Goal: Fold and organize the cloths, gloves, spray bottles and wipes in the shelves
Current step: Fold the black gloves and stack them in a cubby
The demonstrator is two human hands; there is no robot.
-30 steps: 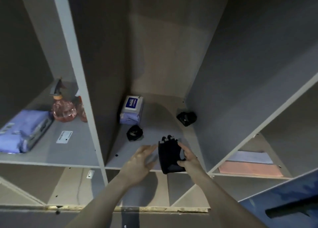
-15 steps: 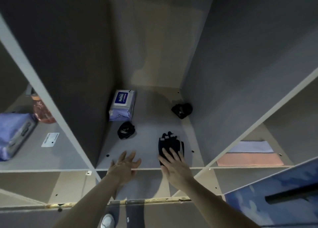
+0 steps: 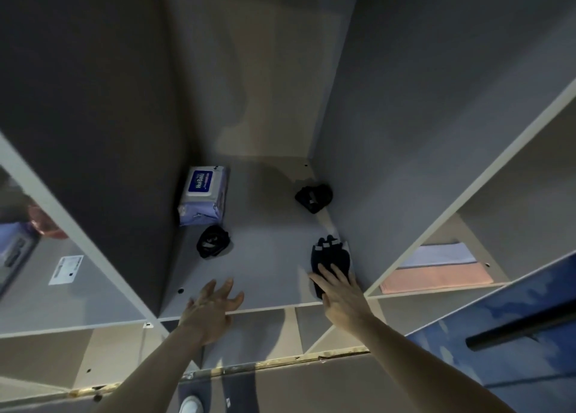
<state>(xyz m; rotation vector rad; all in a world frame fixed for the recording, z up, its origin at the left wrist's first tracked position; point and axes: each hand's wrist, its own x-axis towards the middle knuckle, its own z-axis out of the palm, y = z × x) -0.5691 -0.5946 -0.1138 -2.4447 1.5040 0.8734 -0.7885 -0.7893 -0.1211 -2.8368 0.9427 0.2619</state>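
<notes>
A flat black glove (image 3: 331, 254) lies on the grey shelf (image 3: 268, 275), close to the right wall. My right hand (image 3: 339, 291) presses on its near end with straight fingers. My left hand (image 3: 212, 306) hovers open over the shelf's front edge and holds nothing. Two crumpled black gloves lie farther in: one (image 3: 213, 241) by the left wall, one (image 3: 313, 198) in the back right corner. A pack of wipes (image 3: 204, 195) stands at the back left.
In the right compartment lie folded cloths, a pale blue one (image 3: 436, 255) on an orange one (image 3: 436, 280). The left compartment holds a pink spray bottle (image 3: 46, 225), a blue pack (image 3: 12, 247) and a white label (image 3: 66, 269). A blue surface with a black bar (image 3: 517, 328) is at lower right.
My right hand set the flat glove down and slid it right, against the shelf wall. My left hand drew back to the front edge. The view shifted left to right.
</notes>
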